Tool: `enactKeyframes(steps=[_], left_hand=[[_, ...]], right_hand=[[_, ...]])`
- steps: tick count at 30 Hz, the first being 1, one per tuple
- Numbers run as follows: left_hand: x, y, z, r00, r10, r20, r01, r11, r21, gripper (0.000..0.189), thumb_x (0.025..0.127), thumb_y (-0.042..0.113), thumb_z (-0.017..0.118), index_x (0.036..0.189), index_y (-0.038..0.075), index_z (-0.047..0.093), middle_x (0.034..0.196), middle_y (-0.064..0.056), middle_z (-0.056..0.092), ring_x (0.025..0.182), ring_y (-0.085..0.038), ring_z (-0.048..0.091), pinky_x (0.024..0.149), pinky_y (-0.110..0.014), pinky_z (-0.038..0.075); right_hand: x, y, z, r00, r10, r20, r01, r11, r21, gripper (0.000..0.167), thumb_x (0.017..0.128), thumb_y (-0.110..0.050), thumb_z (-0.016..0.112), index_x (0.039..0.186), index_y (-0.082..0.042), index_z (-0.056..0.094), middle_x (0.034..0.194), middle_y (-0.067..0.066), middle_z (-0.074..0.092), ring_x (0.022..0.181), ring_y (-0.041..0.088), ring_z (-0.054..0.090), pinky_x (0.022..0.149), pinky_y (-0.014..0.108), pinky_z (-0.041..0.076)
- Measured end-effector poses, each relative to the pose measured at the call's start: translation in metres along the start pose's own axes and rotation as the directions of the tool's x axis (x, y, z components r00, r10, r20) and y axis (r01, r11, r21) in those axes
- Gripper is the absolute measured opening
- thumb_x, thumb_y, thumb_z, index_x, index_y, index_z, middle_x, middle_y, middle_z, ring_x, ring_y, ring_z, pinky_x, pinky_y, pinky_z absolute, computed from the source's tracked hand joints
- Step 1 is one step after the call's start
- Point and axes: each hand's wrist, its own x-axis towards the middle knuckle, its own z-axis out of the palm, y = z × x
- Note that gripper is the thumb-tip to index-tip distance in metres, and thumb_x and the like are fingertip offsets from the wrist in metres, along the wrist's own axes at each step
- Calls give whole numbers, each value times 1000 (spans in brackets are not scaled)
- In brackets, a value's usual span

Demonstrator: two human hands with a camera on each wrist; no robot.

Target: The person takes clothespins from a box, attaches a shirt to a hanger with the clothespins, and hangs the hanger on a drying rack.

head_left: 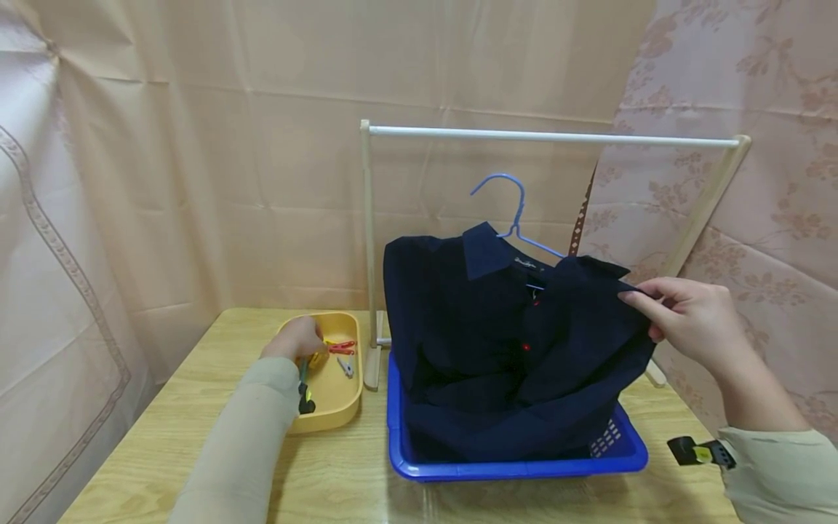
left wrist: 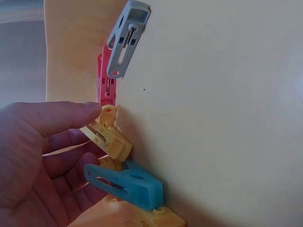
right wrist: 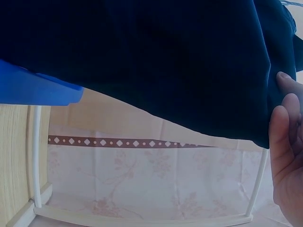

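My right hand pinches the shoulder of a dark navy shirt between thumb and fingers; the right wrist view shows the fingertips against the cloth. Inside the shirt is a blue hanger, its hook standing up out of the collar. The shirt's lower part lies bunched in a blue basket. At the left, my left hand reaches into a yellow tray. There it pinches a yellow clothespin, thumb on one end. Close by lie a teal clothespin, a red one and a grey one.
Behind the basket stands a rack with a white rail and pale wooden side posts. Tray, basket and rack are on a wood-grain table. Beige and floral curtains hang behind and at both sides.
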Motion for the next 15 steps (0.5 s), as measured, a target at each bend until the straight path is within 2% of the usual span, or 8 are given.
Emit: enactKeyframes(steps=[15], left_hand=[[1,-1,0,1000,-20,20,21,999,-43,18,84,16,81,76,9,66,68,-3,54,62,-19,50,53,-32,40]], right_hand=[[-1,0,1,1000,-16,-4,16,1000,-19,5,91,-12,78,88,-9,76,50,-10,55,44,1,49,42,19,34]])
